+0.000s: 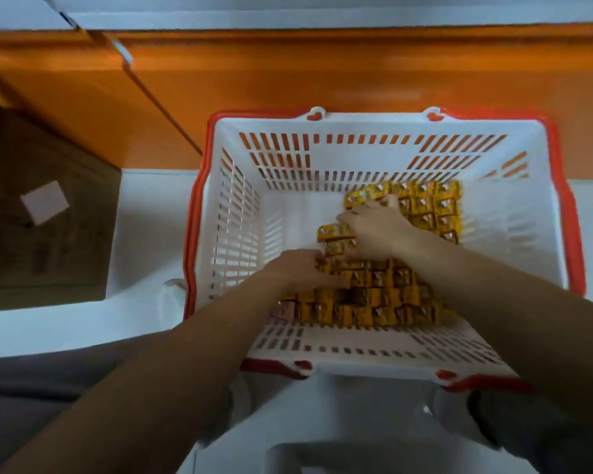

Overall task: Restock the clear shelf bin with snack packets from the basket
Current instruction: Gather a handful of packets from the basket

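A white slotted basket (288, 155) with red rim and handles sits on the white floor in front of me. Several yellow snack packets (384, 295) lie in rows on its bottom, mostly toward the right and near side. Both my arms reach down into the basket. My left hand (302, 270) has its fingers curled into the packets at the left end of the pile. My right hand (374, 230) lies over the middle of the pile, fingers curled round a strip of packets (363, 196) near the far wall. The clear shelf bin is out of view.
An orange shelf base (288, 77) runs across the back with a white ledge above it. A brown cardboard box (42, 213) with a white label stands at the left. My knees in grey trousers (31, 388) frame the near edge.
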`<state>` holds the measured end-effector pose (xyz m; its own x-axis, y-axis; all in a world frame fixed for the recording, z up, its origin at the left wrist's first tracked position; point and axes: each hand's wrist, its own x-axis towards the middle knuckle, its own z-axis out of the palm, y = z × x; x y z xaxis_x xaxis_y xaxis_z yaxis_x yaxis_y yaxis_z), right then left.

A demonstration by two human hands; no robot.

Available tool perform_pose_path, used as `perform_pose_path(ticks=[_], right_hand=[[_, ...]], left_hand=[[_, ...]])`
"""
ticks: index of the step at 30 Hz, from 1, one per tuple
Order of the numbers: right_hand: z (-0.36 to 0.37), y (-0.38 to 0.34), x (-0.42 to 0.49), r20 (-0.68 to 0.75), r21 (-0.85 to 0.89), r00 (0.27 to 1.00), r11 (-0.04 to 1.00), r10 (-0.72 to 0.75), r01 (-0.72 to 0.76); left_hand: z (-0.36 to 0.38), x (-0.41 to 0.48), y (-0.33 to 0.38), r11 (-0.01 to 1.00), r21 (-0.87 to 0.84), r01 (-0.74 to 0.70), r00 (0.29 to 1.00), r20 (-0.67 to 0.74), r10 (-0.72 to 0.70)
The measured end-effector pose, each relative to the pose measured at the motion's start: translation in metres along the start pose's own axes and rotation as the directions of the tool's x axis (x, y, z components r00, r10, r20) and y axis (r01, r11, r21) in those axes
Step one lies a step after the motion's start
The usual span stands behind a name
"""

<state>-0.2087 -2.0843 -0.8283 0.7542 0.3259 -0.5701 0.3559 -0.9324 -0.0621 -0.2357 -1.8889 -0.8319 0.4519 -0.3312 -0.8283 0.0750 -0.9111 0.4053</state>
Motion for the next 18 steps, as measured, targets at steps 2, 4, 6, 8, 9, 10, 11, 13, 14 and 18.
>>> perform_pose_path(ticks=[2, 4, 6, 8, 9, 10, 11, 13, 14, 18], right_hand=[[-0.004, -0.001, 0.002, 0.012, -0.017, 1.000, 1.000, 0.017, -0.017], [-0.010, -0.001, 0.002, 0.041, -0.003, 0.999, 1.000, 0.020, -0.020], [-0.015, -0.001, 0.001, 0.046, 0.015, 0.999, 1.000, -0.005, 0.005], [-0.018, -0.002, -0.001, 0.027, 0.035, 0.999, 0.999, -0.037, 0.036], [-0.020, -0.003, -0.001, 0.019, 0.053, 0.999, 0.998, -0.048, 0.047], [-0.021, -0.003, -0.002, 0.017, 0.073, 0.999, 0.996, -0.052, 0.050], [-0.022, -0.004, -0.002, 0.022, 0.094, 0.999, 0.995, -0.049, 0.046], [-0.024, -0.006, -0.002, 0.045, 0.124, 0.999, 0.992, -0.032, 0.026], [-0.025, -0.007, -0.003, 0.055, 0.137, 0.998, 0.991, -0.019, 0.011], [-0.026, -0.009, -0.008, 0.026, 0.151, 0.999, 0.988, 0.019, -0.023]], left_hand=[[0.007, 0.002, 0.006, 0.999, 0.030, -0.023, 0.999, -0.030, 0.024], [0.011, 0.003, 0.007, 0.997, 0.054, -0.056, 0.995, -0.075, 0.060], [0.011, 0.003, 0.005, 0.996, 0.059, -0.072, 0.993, -0.088, 0.077], [0.005, 0.003, 0.001, 0.997, -0.003, -0.080, 0.992, -0.098, 0.080], [0.001, 0.003, -0.002, 0.994, -0.063, -0.089, 0.990, -0.112, 0.081], [-0.003, 0.002, -0.005, 0.986, -0.134, -0.103, 0.988, -0.129, 0.086], [-0.006, 0.002, -0.007, 0.970, -0.211, -0.124, 0.984, -0.151, 0.093], [-0.010, 0.000, -0.009, 0.928, -0.332, -0.170, 0.971, -0.217, 0.101], [-0.012, -0.001, -0.009, 0.911, -0.366, -0.192, 0.962, -0.252, 0.102], [-0.014, -0.001, -0.009, 0.903, -0.382, -0.194, 0.955, -0.285, 0.084]])
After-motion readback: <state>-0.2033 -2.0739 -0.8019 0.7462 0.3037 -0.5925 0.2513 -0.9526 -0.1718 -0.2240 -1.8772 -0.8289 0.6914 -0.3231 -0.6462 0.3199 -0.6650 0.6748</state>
